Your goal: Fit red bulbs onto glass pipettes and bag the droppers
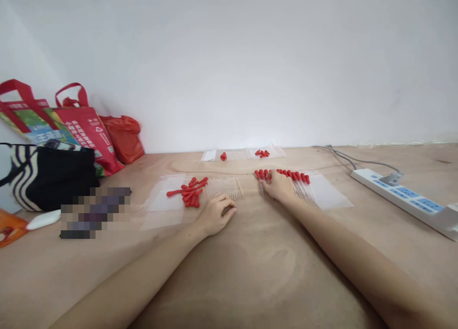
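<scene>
On the table [250, 272], the left hand [214, 214] lies near the middle, with the right hand [279, 186] at its 2 o'clock, close by. At the left hand's 12 o'clock lies a row of clear tubes [222, 187], and at its 10 o'clock a heap of bulbs [189, 191] on a plastic bag [161, 202]. The right hand rests on a row of droppers [286, 176], which runs toward 3 o'clock onto a second plastic bag [329, 191]. Behind both rows, against the wall [250, 57], lies a far row of tubes and bulbs [246, 154]. At the right hand's 3 o'clock, well apart, sits a power strip [404, 198]. At the left hand's 9 o'clock stand the tote bags [53, 148].
</scene>
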The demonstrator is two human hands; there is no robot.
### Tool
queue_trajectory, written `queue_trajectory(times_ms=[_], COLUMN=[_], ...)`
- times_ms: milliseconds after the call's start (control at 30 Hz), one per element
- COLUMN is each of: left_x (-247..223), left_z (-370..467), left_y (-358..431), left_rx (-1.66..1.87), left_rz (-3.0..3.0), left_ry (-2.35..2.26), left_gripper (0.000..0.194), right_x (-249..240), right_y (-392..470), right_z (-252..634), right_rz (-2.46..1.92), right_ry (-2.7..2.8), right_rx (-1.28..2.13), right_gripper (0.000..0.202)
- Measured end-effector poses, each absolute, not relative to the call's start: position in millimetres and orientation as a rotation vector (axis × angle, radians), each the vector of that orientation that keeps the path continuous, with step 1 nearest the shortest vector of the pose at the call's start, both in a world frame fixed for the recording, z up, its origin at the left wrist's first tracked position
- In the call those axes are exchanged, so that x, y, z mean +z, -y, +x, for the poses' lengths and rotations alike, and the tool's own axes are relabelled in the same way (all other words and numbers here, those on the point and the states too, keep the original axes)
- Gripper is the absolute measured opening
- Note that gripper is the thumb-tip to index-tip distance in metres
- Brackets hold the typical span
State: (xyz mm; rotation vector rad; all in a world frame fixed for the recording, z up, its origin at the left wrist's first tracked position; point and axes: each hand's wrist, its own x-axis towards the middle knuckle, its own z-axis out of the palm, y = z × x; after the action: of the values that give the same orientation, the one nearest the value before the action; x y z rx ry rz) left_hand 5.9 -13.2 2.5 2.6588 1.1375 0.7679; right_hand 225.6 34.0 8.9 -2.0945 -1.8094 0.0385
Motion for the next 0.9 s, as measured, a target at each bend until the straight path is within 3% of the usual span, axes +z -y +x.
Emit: queue_trajectory(times_ms=[333, 533, 667, 900], left_x=[0.8, 24.0, 43.4, 40.9], left_z=[6.4, -13.1, -40.1, -53.0], left_y=[12.0, -8.0, -40.5, -81.4], left_rx=[0.732, 0.853, 0.496, 0.235], left_rz=[2.677, 2.733, 2.639, 2.567], left_ry=[-1.182, -1.756, -1.951, -1.859], left_gripper=[0.009, 0.014, 0.012, 0.013], right_x=[9.5, 11.9, 11.4, 11.8], right_y=[-22.1, -36.3, -42.1, -38.1], right_z=[173.1, 144.9, 139.8, 132.0], right_rz=[-1.889, -1.989, -2.029, -2.007], right_ry=[2.015, 2.002, 1.995, 2.056], right_rx=[0.031, 0.111, 0.119, 0.071], right_gripper=[0.025, 0.027, 0.024, 0.027])
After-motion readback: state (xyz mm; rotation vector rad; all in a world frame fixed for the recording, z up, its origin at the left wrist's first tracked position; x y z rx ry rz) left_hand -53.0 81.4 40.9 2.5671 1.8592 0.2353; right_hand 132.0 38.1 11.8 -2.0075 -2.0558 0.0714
